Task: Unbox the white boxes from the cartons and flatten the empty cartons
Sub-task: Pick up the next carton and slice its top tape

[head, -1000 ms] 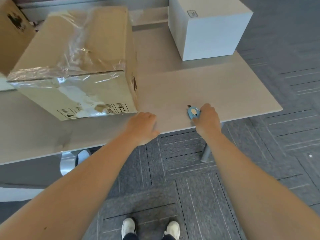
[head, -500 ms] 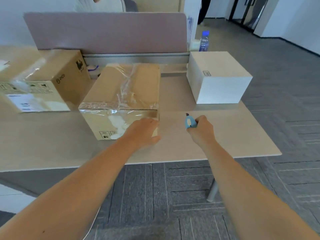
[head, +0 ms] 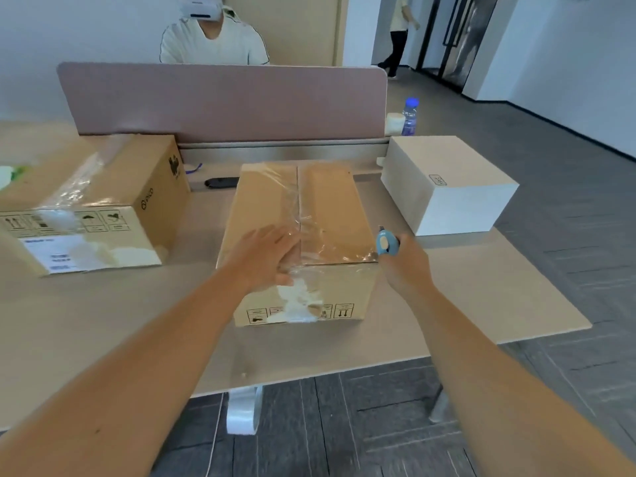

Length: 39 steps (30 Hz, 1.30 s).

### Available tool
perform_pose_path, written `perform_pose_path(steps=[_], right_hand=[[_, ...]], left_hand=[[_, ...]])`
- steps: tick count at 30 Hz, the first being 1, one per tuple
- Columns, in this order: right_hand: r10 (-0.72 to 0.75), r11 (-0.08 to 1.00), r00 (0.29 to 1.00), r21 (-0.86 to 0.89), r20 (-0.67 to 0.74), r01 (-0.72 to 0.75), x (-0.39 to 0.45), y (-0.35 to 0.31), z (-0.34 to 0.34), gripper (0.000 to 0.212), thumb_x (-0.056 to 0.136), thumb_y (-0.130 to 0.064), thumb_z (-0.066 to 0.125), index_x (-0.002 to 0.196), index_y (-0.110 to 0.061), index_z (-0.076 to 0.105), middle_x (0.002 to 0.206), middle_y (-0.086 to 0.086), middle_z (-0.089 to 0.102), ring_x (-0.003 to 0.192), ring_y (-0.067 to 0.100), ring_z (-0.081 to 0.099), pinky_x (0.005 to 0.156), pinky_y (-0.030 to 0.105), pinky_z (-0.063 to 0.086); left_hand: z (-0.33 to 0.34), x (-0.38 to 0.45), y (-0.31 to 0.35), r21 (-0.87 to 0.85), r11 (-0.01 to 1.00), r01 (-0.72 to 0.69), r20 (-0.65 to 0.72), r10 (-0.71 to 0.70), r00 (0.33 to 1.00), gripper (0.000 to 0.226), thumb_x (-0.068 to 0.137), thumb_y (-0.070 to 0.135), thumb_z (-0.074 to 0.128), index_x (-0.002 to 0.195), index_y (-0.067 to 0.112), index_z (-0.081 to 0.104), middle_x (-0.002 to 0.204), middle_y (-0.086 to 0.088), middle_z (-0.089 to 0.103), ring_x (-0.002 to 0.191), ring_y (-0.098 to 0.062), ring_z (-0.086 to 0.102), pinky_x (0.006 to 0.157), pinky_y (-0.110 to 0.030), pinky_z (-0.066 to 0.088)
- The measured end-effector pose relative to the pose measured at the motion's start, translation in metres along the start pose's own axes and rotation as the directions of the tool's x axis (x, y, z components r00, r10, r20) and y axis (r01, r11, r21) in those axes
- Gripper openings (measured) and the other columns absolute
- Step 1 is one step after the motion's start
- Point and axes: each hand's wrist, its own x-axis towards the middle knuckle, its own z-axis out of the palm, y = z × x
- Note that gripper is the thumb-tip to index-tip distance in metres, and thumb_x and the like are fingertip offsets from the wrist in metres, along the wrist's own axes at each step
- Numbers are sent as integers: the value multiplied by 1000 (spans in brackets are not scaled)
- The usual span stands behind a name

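Directly under left hand (head: 265, 259): taped carton (head: 330, 215)

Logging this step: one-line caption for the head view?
Left hand flat on taped carton; right hand grips blue cutter beside it.

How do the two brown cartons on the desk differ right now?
The middle carton has the left hand resting flat on its taped top; the left carton sits untouched. The middle carton points a short end at the camera; the left carton shows a long side with a white label. The right hand holds a blue cutter beside the middle carton only. Both are sealed with clear tape.
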Motion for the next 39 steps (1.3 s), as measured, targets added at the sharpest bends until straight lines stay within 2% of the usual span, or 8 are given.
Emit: perform_pose_path(steps=[11, 18, 22, 26, 28, 31, 34, 39], right_hand=[[111, 992, 981, 79, -158, -100, 0, 7, 9, 20, 90, -15, 51, 106, -6, 43, 77, 0, 45, 79, 23, 46, 67, 29, 34], [99, 995, 978, -8, -183, -102, 17, 38, -17, 28, 96, -22, 40, 110, 1, 49, 84, 6, 49, 82, 24, 48, 70, 30, 34], [100, 995, 987, 22, -130, -98, 30, 59, -35, 20, 95, -23, 43, 93, -4, 51, 79, 3, 49, 88, 30, 57, 82, 43, 49], [143, 987, 986, 82, -90, -135, 44, 74, -52, 21, 95, -21, 42, 76, -13, 44, 69, -3, 48, 80, 27, 62, 68, 32, 48], [165, 979, 984, 128, -62, -157, 49, 76, -55, 16, 95, -19, 41, 85, -8, 46, 75, 2, 53, 76, 22, 62, 76, 37, 52], [180, 959, 983, 227, -27, -170, 54, 71, -51, 11, 95, -16, 42, 93, -6, 45, 93, 12, 55, 75, 23, 61, 79, 40, 53], [200, 927, 980, 324, -3, -188, 57, 58, -43, 7, 95, -14, 41, 98, -8, 45, 90, 11, 54, 62, 19, 58, 79, 41, 54], [272, 878, 962, 406, 13, -253, 61, 41, -27, 8, 93, -9, 41, 89, -7, 48, 77, 8, 52, 54, 17, 57, 62, 31, 54]], left_hand=[[21, 19, -7, 17, 997, -74, -52, 75, 996, 74, 86, 58, 45, 146, 24, 18, 150, 1, 23, 139, -23, 18, 112, -36, 13], [23, 57, 54, -38, 996, 81, -112, -85, 990, 70, 89, 55, 45, 144, 20, 20, 146, -7, 28, 135, -28, 24, 109, -41, 21], [24, 86, 93, -51, 977, 206, -102, -210, 972, 70, 91, 53, 43, 146, 17, 17, 146, -12, 26, 133, -32, 24, 107, -42, 22], [19, 111, 125, -201, 940, 276, -31, -287, 957, 79, 85, 54, 55, 146, 20, 18, 144, -12, 30, 133, -33, 23, 109, -44, 19], [12, 118, 130, -326, 911, 252, -1, -267, 964, 80, 80, 51, 61, 144, 22, 23, 137, -8, 39, 133, -30, 28, 111, -48, 18], [-1, 115, 126, -599, 781, 175, -78, -275, 958, 49, 83, 37, 63, 127, 21, 47, 105, -3, 49, 116, -27, 48, 107, -46, 29], [-9, 107, 112, -733, 671, 111, -104, -273, 956, 39, 88, 33, 59, 124, 17, 54, 111, -6, 54, 110, -20, 49, 96, -34, 40], [-1, 118, 76, -494, 869, -2, -108, -59, 992, 49, 91, 43, 52, 132, 16, 49, 131, -8, 50, 122, -26, 45, 101, -38, 36]])
